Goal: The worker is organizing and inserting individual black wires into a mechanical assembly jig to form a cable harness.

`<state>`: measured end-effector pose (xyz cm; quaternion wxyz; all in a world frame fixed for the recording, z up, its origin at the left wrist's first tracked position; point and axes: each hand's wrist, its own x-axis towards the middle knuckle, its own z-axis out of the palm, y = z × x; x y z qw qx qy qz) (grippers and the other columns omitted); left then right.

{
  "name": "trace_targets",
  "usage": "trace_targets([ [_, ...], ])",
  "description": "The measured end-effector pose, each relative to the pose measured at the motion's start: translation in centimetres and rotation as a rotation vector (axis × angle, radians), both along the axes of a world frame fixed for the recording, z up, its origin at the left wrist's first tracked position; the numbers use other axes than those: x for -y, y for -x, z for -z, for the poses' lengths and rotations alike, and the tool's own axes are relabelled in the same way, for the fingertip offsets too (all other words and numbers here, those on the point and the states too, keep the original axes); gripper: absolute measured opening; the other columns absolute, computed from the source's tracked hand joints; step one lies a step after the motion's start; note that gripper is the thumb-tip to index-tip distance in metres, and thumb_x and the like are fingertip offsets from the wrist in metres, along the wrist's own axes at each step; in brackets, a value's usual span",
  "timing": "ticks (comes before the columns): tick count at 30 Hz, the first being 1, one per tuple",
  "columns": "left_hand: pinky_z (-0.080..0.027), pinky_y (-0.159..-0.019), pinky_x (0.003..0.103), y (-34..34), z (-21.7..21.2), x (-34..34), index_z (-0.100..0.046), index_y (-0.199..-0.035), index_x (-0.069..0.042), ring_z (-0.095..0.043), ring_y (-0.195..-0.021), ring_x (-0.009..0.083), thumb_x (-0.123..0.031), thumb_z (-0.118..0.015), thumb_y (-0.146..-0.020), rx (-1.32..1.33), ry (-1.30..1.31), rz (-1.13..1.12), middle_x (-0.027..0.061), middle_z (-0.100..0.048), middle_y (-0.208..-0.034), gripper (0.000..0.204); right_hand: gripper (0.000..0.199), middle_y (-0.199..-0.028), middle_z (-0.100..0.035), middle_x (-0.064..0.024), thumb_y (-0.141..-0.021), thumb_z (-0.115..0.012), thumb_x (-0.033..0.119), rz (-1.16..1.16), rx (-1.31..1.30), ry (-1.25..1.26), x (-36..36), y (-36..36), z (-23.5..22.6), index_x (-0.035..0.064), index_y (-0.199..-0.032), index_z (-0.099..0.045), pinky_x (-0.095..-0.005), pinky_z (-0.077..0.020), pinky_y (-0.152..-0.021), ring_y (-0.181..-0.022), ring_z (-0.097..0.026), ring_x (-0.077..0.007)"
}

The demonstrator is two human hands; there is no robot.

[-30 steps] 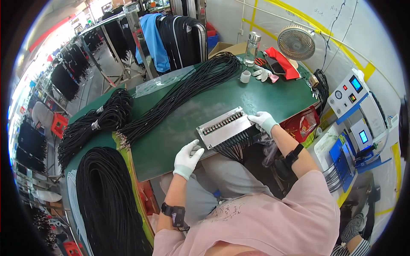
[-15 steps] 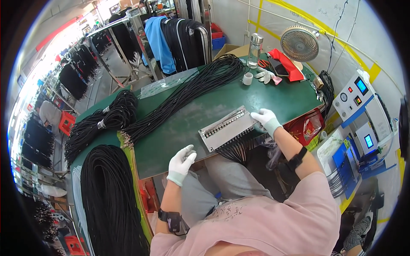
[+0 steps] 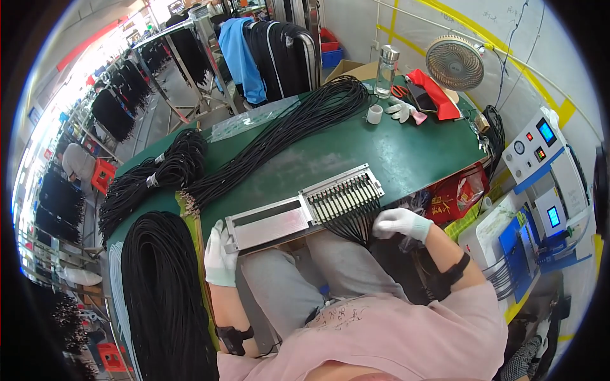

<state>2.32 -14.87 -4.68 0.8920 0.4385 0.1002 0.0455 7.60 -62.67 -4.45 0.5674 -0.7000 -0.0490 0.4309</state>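
Two joined sections make up the metal fixture (image 3: 267,223) before you, end to end along the near edge of the green table (image 3: 419,152). Its long axis slants from near left, beside your left hand (image 3: 220,255), to farther right, ahead of your right hand (image 3: 401,223). The flat framed section forms the left end; the slotted section (image 3: 344,195), with its row of light strips, forms the right, and black cables (image 3: 357,223) drop from its near side toward your lap.

Your left hand is the nearer one to the flat section: it lies against the outer left end, fingers fairly straight and pointing away from you, though whether they pinch the edge can't be told. Your right hand is nearer the slotted section, just to the near right of its corner and beside the cables. Its fingers curl loosely and partly closed; whether a cable sits within them is hidden.
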Motion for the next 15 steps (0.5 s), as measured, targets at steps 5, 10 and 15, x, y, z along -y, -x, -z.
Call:
trace_targets([
  [5,-0.034,-0.109,0.044,-0.4,-1.3,2.1,-0.042,-0.139,-0.002,-0.045,-0.127,0.0346,-0.042,-0.064,-0.086,0.114,-1.02,-0.038,0.019,-0.045,-0.14,0.071,0.065,-0.134,-0.051,-0.0179,-0.085,-0.071,0.032,0.219,0.197,0.144,5.6,2.1,9.7,-0.001,-0.135,-0.046,-0.037,-0.0355,-0.106,-0.125,-0.046,-0.0261],
  [10,-0.017,-0.115,0.049,-4.7,-1.5,9.0,-0.043,-0.141,-0.012,-0.029,-0.138,0.037,-0.051,-0.076,-0.066,0.397,-1.923,0.228,0.0213,-0.04,-0.144,0.091,0.077,-0.141,-0.046,-0.0156,-0.079,-0.075,0.027,-0.019,0.342,-0.188,-2.5,-0.4,10.2,0.0,-0.142,-0.039,-0.0366,-0.0273,-0.111,-0.131,-0.04,-0.0242],
  [15,-0.015,-0.115,0.051,-6.8,-0.4,11.3,-0.045,-0.14,-0.014,-0.03,-0.137,0.0372,-0.058,-0.073,-0.066,0.341,-1.927,0.376,0.0198,-0.04,-0.144,0.091,0.073,-0.132,-0.054,-0.0118,-0.075,-0.079,0.016,-0.108,0.22,-0.419,-7.3,-1.1,9.5,0.001,-0.137,-0.045,-0.0362,-0.0321,-0.108,-0.124,-0.047,-0.0214],
])
